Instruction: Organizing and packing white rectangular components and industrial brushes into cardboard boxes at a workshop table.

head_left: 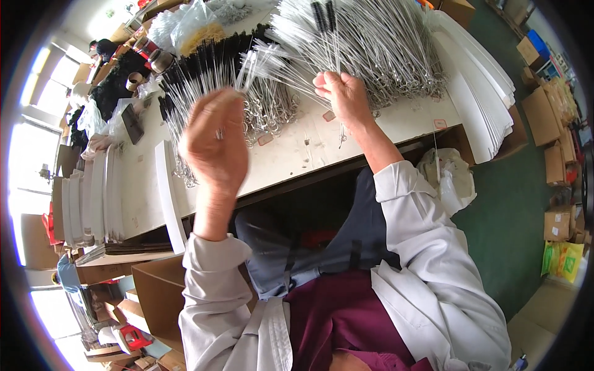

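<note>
My right hand [346, 102] is closed around the wire stems of black-bristled tube brushes [323, 18]. Their dark heads point away from me, and a wire loop end hangs below my fist. My left hand [213, 145], blurred by motion, is raised over the left part of the table with its fingers curled. At its fingertips a pale, shiny strip [248, 71] shows, too smeared to name. Beyond the left hand lie black-bristled brushes [185, 74] and white-bristled brushes [269, 55]. A large heap of white tube brushes [377, 49] with wire stems lies beyond my right hand.
The white table [303, 151] has stacked white sheets [476, 86] at its right end and more white strips [93, 195] at its left. A plastic bag [450, 179] hangs below the right edge. A cardboard box [158, 297] stands at my left; more cartons [557, 154] line the right.
</note>
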A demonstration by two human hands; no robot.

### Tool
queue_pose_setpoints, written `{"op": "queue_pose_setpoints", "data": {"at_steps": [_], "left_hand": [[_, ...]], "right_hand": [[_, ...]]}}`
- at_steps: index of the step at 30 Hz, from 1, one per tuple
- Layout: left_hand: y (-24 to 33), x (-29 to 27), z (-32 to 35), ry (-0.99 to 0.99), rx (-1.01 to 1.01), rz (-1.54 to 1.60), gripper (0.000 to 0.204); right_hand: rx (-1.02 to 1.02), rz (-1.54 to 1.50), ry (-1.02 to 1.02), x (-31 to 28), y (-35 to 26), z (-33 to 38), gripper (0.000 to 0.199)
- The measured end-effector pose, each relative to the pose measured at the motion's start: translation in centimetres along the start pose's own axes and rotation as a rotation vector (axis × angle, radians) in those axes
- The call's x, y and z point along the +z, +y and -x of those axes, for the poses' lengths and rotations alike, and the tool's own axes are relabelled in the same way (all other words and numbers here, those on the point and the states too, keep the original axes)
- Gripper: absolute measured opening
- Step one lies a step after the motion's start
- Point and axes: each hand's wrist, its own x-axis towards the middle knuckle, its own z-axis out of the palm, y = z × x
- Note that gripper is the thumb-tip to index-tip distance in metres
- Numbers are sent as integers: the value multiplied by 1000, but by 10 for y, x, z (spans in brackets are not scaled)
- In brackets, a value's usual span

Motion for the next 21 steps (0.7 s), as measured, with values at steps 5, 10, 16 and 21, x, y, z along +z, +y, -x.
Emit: {"op": "queue_pose_setpoints", "data": {"at_steps": [5, 10, 16, 21], "left_hand": [[15, -49, -53, 161, -161, 250, 16], [34, -93, -86, 93, -212, 238, 24], [51, -132, -88, -464, -402, 309, 30], [71, -126, -64, -707, -330, 12, 25]], "right_hand": [[125, -85, 18, 9, -5, -1, 34], [83, -82, 100, 3, -5, -3, 38], [49, 17, -193, 21, -52, 30, 37], [-254, 144, -565, 47, -87, 40, 38]]}}
